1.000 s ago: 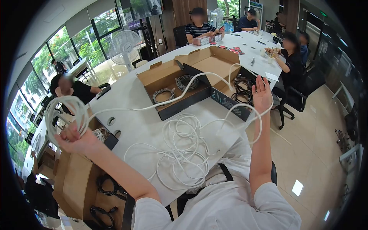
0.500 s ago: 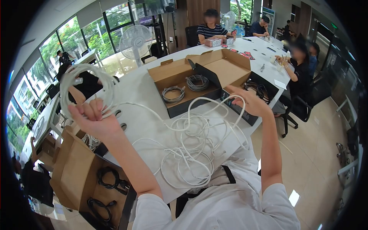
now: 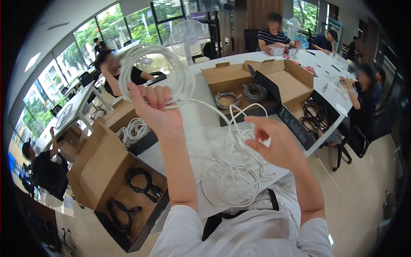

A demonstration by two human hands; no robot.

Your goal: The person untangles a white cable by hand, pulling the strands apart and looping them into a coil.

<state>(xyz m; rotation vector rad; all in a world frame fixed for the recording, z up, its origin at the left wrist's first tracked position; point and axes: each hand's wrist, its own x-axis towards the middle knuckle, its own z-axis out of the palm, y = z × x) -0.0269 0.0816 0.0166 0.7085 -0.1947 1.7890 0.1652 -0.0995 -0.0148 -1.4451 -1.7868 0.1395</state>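
Observation:
My left hand [image 3: 156,107] is raised over the table's left side, fingers closed around a wound coil of white cable [image 3: 185,79]. From that coil a strand runs right, down to a loose tangle of white cable [image 3: 246,169] on the white table [image 3: 180,165]. Over the right part of the tangle is my right hand [image 3: 276,141], open, with thumb and index finger apart. Loops of cable pass close behind its fingers; whether they touch is hard to see.
Cardboard boxes hold black power cords [image 3: 139,182], white cables [image 3: 133,132], grey coiled cables [image 3: 255,92] and dark cables [image 3: 314,115]. A white fan [image 3: 188,38] stands behind the table. Several people sit around, one at the left [image 3: 137,77]. A chair [image 3: 359,137] is at the right.
My view has turned left, so the scene sits further right. My right hand has come down and closer to the tangle. The coil stays raised in my left hand.

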